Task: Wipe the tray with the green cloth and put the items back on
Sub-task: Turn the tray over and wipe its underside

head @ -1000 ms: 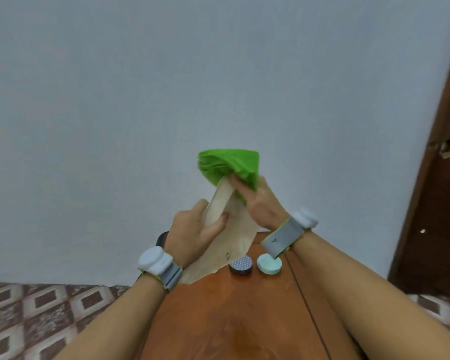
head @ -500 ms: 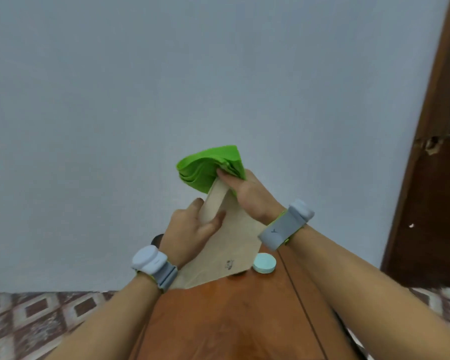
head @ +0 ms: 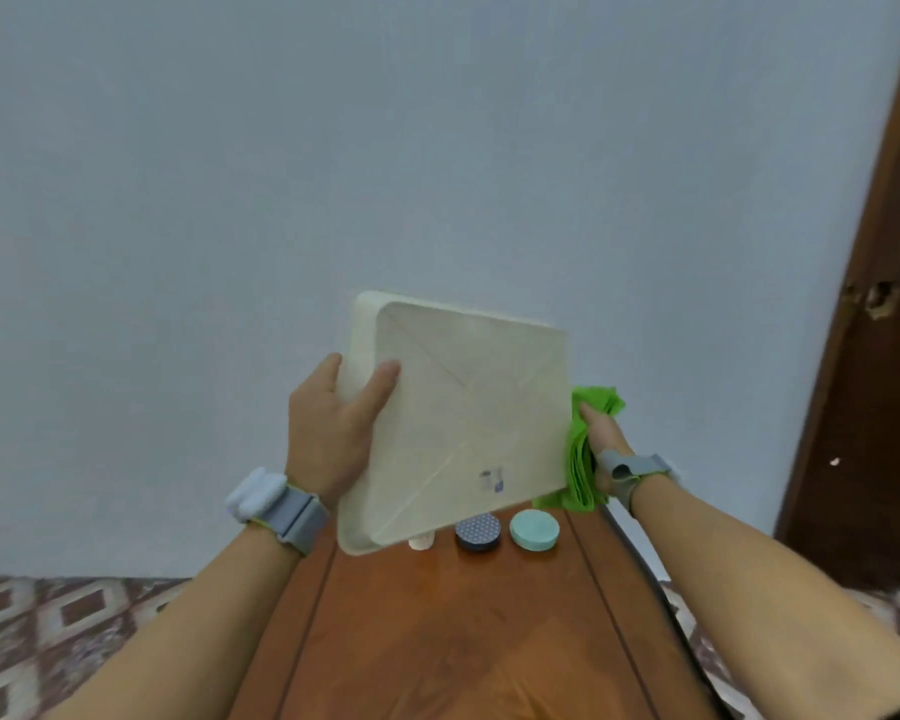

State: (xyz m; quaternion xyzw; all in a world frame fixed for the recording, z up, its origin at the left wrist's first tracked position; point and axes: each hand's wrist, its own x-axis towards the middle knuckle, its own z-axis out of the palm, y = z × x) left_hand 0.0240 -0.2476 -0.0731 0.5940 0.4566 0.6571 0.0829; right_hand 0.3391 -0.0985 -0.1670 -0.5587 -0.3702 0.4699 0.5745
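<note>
A cream square tray (head: 463,423) is held up off the table, its underside with diagonal ribs and a small label facing me. My left hand (head: 333,433) grips its left edge, thumb over the back. My right hand (head: 601,444) holds the bunched green cloth (head: 585,459) against the tray's right edge, mostly behind it. On the wooden table (head: 463,631) below the tray sit a dark patterned round tin (head: 478,532), a mint round tin (head: 534,530) and a small white item (head: 421,542) partly hidden by the tray.
A pale blue wall fills the background. A dark wooden door (head: 874,356) stands at the right. Patterned floor tiles (head: 37,626) show on both sides of the narrow table.
The tray has turned from nearly edge-on to showing its flat underside. My right hand and the cloth moved from the tray's top corner down to its right edge.
</note>
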